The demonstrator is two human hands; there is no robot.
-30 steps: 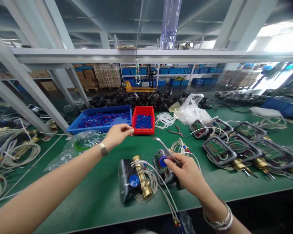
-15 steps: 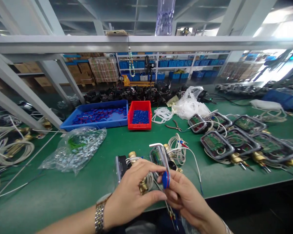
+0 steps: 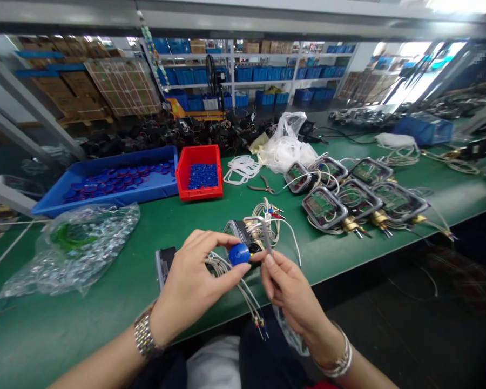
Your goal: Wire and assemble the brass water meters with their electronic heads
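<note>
My left hand (image 3: 194, 278) pinches a round blue cap (image 3: 239, 254) between thumb and fingertips, its flat face turned towards me. Just to the right, my right hand (image 3: 289, 286) is closed on a thin grey L-shaped bar, which looks like a hex key (image 3: 266, 237), held upright. One finger of the right hand reaches towards the cap. Behind the hands lies a meter unit (image 3: 243, 232) with brass fittings and a coiled grey cable (image 3: 267, 208). Another dark unit (image 3: 164, 265) is partly hidden behind my left hand. Cable ends with bare tips (image 3: 260, 324) hang over the table's front edge.
A blue tray (image 3: 44, 202) of round blue caps and a red bin (image 3: 202, 193) of small blue parts stand behind. Left lies a clear bag of metal parts (image 3: 93, 254). Pliers (image 3: 263, 187), white gaskets (image 3: 243, 168) and several clear-framed meter units (image 3: 324, 208) are further right.
My left hand has turned the blue cap face-on and holds it apart from the bar. My right hand has drawn slightly right. The view has tilted down and swung right.
</note>
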